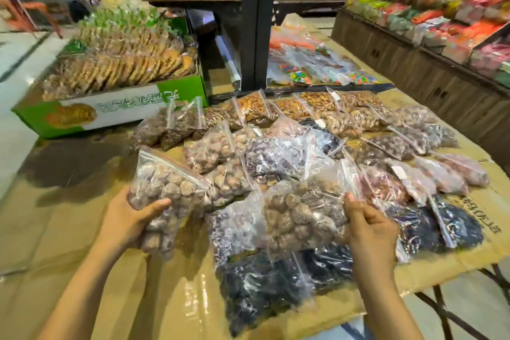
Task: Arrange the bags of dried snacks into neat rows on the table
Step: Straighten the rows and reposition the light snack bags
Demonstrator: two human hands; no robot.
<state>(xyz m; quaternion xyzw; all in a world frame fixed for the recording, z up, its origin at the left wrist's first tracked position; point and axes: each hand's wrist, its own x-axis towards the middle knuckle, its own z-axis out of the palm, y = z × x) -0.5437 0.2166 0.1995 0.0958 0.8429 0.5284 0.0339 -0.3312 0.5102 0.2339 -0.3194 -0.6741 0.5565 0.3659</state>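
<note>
Several clear zip bags of dried snacks lie in rough rows on a cardboard-covered table (69,218). My left hand (135,218) grips a bag of pale brown dried fruit (168,188), lifted at the left edge of the pile. My right hand (369,226) pinches the right edge of a second bag of brown dried fruit (300,210), which rests on dark-fruit bags (276,284) near the front. Bags of nuts (289,107) form the far row. Pinkish bags (452,171) lie at the right.
A green and white box of packed biscuits (116,107) stands at the table's far left. A black metal post (254,22) rises behind the bags, with candy bags (309,69) beyond it. A wooden display of colourful sweets (441,16) runs along the right.
</note>
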